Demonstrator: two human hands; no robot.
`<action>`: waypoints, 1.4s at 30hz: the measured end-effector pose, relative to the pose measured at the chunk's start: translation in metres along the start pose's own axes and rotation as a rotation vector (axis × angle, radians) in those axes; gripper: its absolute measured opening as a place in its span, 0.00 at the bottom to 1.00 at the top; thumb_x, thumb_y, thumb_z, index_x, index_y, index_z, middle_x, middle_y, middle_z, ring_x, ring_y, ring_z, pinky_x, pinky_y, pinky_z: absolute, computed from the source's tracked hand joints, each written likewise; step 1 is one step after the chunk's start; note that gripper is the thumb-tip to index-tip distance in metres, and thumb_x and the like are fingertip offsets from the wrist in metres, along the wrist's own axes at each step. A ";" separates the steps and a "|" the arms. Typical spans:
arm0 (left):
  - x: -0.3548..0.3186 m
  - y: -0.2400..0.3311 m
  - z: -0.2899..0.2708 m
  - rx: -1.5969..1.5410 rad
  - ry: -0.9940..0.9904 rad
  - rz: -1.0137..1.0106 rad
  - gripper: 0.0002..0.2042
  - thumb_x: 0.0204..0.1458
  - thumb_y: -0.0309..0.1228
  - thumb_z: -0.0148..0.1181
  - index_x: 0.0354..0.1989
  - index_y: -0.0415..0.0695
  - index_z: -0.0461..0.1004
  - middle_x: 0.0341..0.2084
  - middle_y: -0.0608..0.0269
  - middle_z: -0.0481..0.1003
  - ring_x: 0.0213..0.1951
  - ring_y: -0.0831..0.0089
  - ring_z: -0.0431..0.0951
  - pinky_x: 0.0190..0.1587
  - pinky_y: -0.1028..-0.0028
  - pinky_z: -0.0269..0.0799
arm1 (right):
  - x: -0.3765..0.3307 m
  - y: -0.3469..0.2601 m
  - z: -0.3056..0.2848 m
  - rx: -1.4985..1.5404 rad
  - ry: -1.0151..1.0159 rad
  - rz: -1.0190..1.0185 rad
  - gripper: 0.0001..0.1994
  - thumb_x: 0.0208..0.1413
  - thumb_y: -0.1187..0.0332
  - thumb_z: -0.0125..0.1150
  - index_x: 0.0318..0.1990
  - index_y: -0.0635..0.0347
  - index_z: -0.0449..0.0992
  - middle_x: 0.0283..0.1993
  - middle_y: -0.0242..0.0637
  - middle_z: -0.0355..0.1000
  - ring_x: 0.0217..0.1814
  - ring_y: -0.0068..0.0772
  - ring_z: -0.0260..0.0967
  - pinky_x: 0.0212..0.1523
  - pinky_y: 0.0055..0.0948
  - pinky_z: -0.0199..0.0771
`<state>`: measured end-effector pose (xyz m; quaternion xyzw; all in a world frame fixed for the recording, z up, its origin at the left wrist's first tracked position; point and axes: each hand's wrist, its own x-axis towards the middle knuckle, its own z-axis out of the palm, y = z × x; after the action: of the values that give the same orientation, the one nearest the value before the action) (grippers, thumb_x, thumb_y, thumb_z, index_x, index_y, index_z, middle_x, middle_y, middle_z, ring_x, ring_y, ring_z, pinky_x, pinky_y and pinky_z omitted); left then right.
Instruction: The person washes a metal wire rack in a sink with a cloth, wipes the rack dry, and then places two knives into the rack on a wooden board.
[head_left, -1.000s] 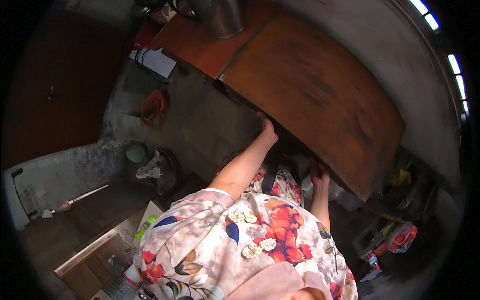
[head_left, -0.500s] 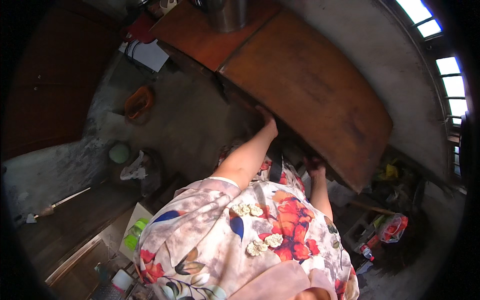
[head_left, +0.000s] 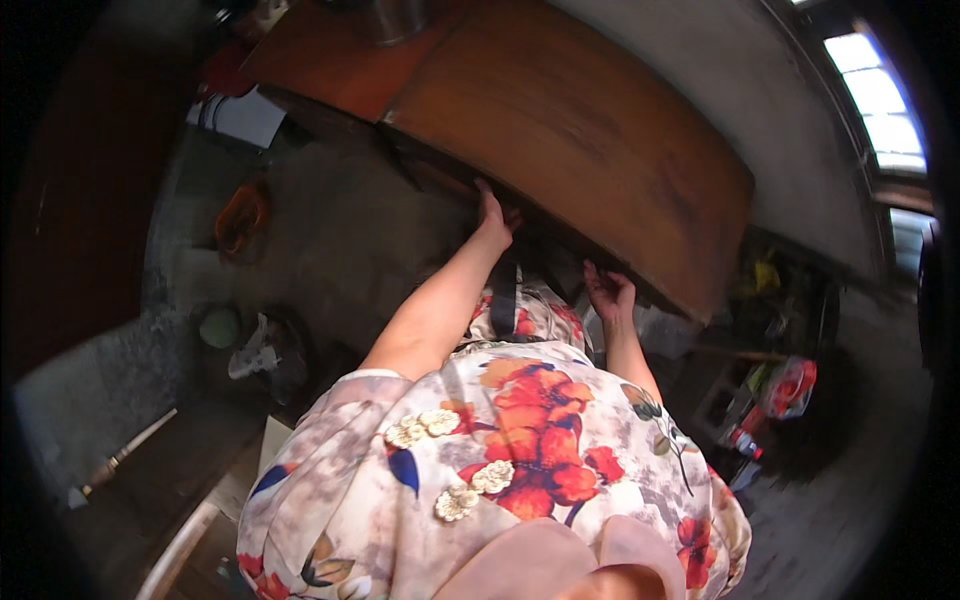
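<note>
A brown wooden table (head_left: 570, 130) stretches in front of me, its near edge running down to the right. My left hand (head_left: 493, 213) is at this edge, thumb and fingers apart, with nothing seen in it. Farther right along the same edge is my right hand (head_left: 609, 291), palm turned up and fingers stretched out, also holding nothing. The fingertips of both hands come close to the edge or its underside; whether they touch it I cannot tell. The space beneath the tabletop is dark.
A redder tabletop (head_left: 330, 60) adjoins on the left, bearing a metal container (head_left: 400, 18). On the floor at left are an orange basket (head_left: 242, 220) and a green round object (head_left: 219, 327). A red-and-clear plastic bag (head_left: 791, 388) lies at right, near a barred window (head_left: 880, 105).
The view has shifted, so the table appears farther left and higher. My right hand has come out of the shadow by the table edge and now shows its palm and fingers. The left hand remains by the edge.
</note>
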<state>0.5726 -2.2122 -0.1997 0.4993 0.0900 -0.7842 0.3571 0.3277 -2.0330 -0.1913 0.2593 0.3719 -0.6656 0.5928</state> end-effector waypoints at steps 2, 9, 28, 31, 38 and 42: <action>-0.009 0.004 -0.007 -0.033 -0.062 0.034 0.44 0.46 0.73 0.31 0.64 0.54 0.55 0.61 0.61 0.58 0.57 0.56 0.61 0.59 0.54 0.55 | -0.005 0.010 -0.011 -0.008 -0.015 -0.012 0.26 0.35 0.78 0.50 0.49 0.69 0.65 0.52 0.57 0.64 0.55 0.63 0.61 0.59 0.56 0.62; -0.008 0.026 -0.010 -0.124 -0.354 0.104 0.50 0.39 0.78 0.33 0.67 0.57 0.50 0.65 0.65 0.54 0.64 0.58 0.54 0.63 0.54 0.49 | 0.042 0.019 -0.015 0.161 0.055 -0.206 0.17 0.34 0.77 0.51 0.39 0.66 0.68 0.47 0.57 0.66 0.51 0.59 0.62 0.59 0.54 0.63; -0.019 0.017 -0.016 0.033 -0.378 0.054 0.58 0.28 0.77 0.49 0.68 0.51 0.45 0.67 0.64 0.48 0.67 0.62 0.45 0.67 0.57 0.39 | 0.052 0.030 -0.031 0.048 -0.001 -0.090 0.18 0.38 0.82 0.49 0.42 0.75 0.66 0.48 0.58 0.66 0.51 0.57 0.64 0.58 0.55 0.64; -0.025 0.019 -0.018 0.010 -0.506 0.098 0.59 0.26 0.77 0.49 0.67 0.50 0.47 0.67 0.64 0.48 0.67 0.62 0.46 0.67 0.58 0.41 | 0.050 0.032 -0.024 0.065 0.063 -0.107 0.20 0.36 0.84 0.48 0.44 0.73 0.66 0.51 0.56 0.64 0.55 0.58 0.61 0.61 0.57 0.60; -0.029 0.017 -0.015 -0.205 -0.577 0.122 0.59 0.26 0.79 0.45 0.67 0.51 0.49 0.67 0.66 0.48 0.66 0.60 0.47 0.67 0.55 0.41 | 0.031 0.020 -0.003 -0.040 -0.042 -0.157 0.30 0.33 0.88 0.46 0.51 0.60 0.68 0.55 0.46 0.63 0.58 0.54 0.58 0.59 0.56 0.62; -0.033 0.024 -0.024 -0.424 -0.633 0.088 0.57 0.29 0.81 0.38 0.67 0.54 0.49 0.67 0.64 0.47 0.66 0.57 0.47 0.67 0.54 0.39 | 0.007 0.040 -0.002 0.043 -0.208 -0.247 0.31 0.31 0.88 0.47 0.51 0.60 0.68 0.57 0.44 0.63 0.62 0.51 0.57 0.64 0.58 0.56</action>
<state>0.6135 -2.2020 -0.1787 0.1508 0.1139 -0.8476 0.4959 0.3659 -2.0361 -0.2053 0.1537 0.3232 -0.7645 0.5362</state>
